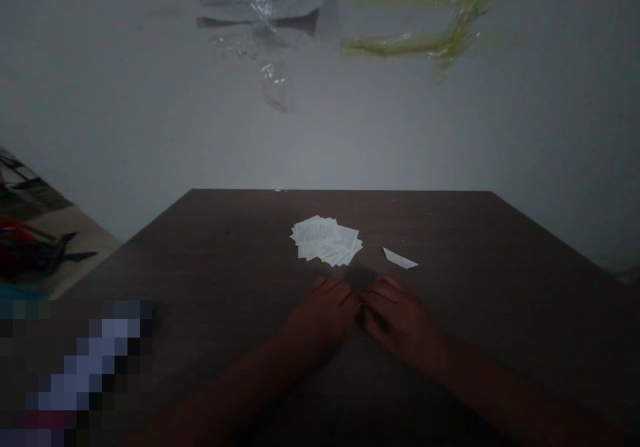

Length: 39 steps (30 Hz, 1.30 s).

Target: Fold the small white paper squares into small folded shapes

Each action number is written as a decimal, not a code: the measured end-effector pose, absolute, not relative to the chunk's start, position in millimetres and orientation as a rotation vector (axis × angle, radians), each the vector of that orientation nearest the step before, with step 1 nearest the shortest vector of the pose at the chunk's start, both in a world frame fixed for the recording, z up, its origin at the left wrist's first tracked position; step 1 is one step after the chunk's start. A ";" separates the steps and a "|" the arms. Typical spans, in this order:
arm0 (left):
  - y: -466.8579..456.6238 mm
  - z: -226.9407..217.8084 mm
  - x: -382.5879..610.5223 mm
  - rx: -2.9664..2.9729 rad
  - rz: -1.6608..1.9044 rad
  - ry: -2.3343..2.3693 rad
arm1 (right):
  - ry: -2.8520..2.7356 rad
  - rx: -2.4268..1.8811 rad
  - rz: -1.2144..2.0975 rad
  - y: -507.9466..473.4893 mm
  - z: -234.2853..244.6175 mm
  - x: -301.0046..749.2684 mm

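My left hand (326, 315) and my right hand (400, 319) are close together over the table, fingers curled inward and fingertips nearly meeting. A tiny bright glint shows between them, but the dim light hides what, if anything, they hold. Just beyond my hands lies a fanned, overlapping pile of small printed paper pieces (327, 240). To its right, ahead of my right hand, is a single narrow slip of printed paper (400, 259), apart from the pile.
The dark wooden table (240, 233) meets a pale wall (400, 127) at its back edge. Taped sheets and clear tape (274, 85) hang on the wall. At the lower left a pixelated patch (90, 367) covers part of the view, with red and dark items (30, 247) beyond.
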State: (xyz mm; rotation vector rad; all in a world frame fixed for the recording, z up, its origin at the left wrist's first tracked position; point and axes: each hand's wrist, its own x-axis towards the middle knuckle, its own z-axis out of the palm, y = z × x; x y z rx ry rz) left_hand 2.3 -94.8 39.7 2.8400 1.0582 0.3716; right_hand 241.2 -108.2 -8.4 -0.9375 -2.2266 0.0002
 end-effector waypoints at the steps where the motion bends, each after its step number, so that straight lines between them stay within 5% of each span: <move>1: -96.0 39.9 3.0 2.840 0.372 1.053 | -2.218 -0.936 -0.025 -108.2 -9.1 240.0; 20: -80.9 16.2 -15.3 2.859 0.664 1.048 | -2.118 -1.170 -0.208 -88.4 -12.1 264.2; 30: -83.8 12.1 -11.5 2.686 0.846 1.043 | -1.899 -1.048 0.782 -109.3 -23.0 233.2; 39: -79.0 -6.7 -10.1 2.197 0.917 0.807 | -1.678 -1.054 1.070 -101.1 -26.9 232.5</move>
